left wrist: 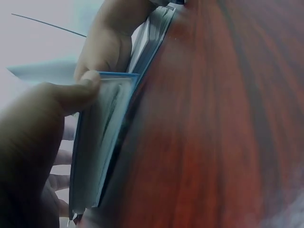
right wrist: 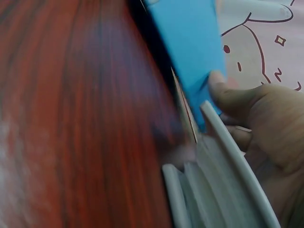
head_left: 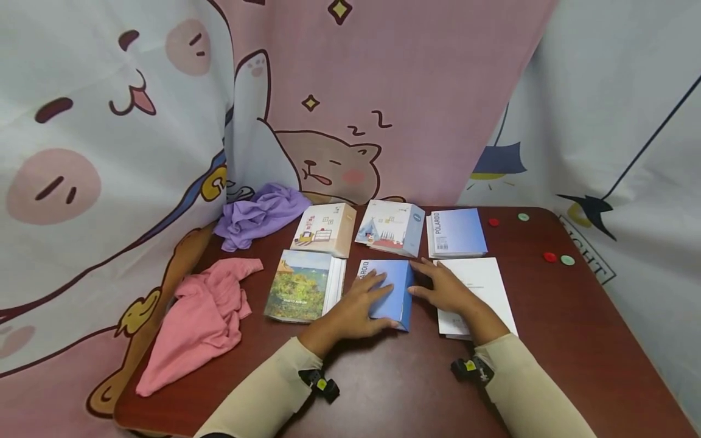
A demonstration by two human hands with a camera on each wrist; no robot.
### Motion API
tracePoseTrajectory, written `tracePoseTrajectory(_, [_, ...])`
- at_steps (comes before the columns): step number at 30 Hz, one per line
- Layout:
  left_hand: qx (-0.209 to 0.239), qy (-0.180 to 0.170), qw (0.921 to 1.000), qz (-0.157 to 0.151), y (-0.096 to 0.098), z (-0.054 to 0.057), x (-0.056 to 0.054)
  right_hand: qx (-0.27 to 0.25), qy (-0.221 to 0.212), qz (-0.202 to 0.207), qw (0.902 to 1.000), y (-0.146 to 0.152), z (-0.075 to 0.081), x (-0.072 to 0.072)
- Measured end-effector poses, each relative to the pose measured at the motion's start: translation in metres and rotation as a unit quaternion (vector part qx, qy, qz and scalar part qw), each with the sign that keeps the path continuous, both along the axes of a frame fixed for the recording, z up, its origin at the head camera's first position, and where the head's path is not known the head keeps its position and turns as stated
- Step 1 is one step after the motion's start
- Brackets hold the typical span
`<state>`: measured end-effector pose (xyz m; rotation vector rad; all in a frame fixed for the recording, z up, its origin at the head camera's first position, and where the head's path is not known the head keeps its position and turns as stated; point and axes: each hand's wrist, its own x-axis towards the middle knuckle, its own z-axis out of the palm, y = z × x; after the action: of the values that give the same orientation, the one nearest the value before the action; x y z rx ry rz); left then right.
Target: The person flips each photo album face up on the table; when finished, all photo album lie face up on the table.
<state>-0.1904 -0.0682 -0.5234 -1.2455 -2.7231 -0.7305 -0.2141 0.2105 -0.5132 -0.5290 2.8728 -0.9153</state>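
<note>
A blue photo album with "POLAROID" lettering lies on the table between my two hands. My left hand rests across its cover with fingers spread, the thumb near the front edge. At the album's right side, the fingertips of my right hand touch the blue spine. Under the right wrist lies a white album, partly hidden by that hand. Left of the blue album is an album with a painted landscape cover. The left wrist view shows the blue album's page edges beside my left thumb.
Behind stand a cream illustrated album, a white one with a tent drawing and another blue album. Purple cloth and pink cloth lie left. Red discs and pale green discs lie right. Printed curtains surround the table.
</note>
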Motion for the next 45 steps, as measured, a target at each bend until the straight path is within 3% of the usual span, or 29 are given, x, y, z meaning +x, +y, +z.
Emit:
tracePoseTrajectory(3, [0.020,-0.018,0.9995,0.014,0.000,0.000,0.002,-0.045,0.011,0.005,0.9989,0.001,0.001,0.001])
tracePoseTrajectory(6, [0.051,-0.039,0.9976,0.025,0.000,0.000,0.002,-0.132,-0.003,0.015,0.9911,0.000,0.002,0.000])
tracePoseTrajectory(10, [0.105,-0.053,0.9930,0.016,0.000,-0.002,0.002,-0.269,-0.054,0.046,0.9605,-0.003,0.005,0.000])
tracePoseTrajectory(12, [0.133,-0.048,0.9899,0.004,0.000,-0.003,0.001,-0.311,-0.071,0.054,0.9462,-0.005,0.006,0.001])
tracePoseTrajectory(14, [0.159,-0.041,0.9863,-0.014,0.001,-0.003,0.001,-0.329,-0.078,0.052,0.9398,-0.006,0.008,0.003])
tracePoseTrajectory(18, [0.204,-0.038,0.9767,-0.055,0.003,-0.004,0.001,-0.330,-0.075,0.042,0.9401,-0.004,0.012,0.009])
tracePoseTrajectory(21, [0.247,-0.080,0.9622,-0.082,0.004,-0.004,0.002,-0.332,-0.073,0.057,0.9386,-0.003,0.013,0.012])
tracePoseTrajectory(24, [0.276,-0.106,0.9515,-0.086,0.003,-0.004,0.003,-0.332,-0.071,0.084,0.9367,-0.004,0.012,0.013])
tracePoseTrajectory(28, [0.280,-0.102,0.9519,-0.070,0.001,-0.003,0.003,-0.317,-0.057,0.106,0.9407,-0.007,0.011,0.017])
tracePoseTrajectory(30, [0.288,-0.118,0.9480,-0.069,0.000,-0.003,0.004,-0.306,-0.050,0.107,0.9448,-0.009,0.009,0.020])
tracePoseTrajectory(35, [0.326,-0.197,0.9217,-0.074,-0.006,-0.003,0.005,-0.231,-0.016,0.080,0.9696,-0.013,0.006,0.027])
tracePoseTrajectory(37, [0.334,-0.213,0.9155,-0.072,-0.010,-0.004,0.006,-0.185,0.005,0.065,0.9806,-0.014,0.005,0.029])
tracePoseTrajectory(40, [0.339,-0.217,0.9137,-0.055,-0.016,-0.006,0.005,-0.127,0.026,0.049,0.9904,-0.016,0.002,0.032])
tracePoseTrajectory(45, [0.353,-0.216,0.9102,-0.025,-0.024,-0.009,0.003,-0.073,0.034,0.042,0.9958,-0.017,-0.003,0.034])
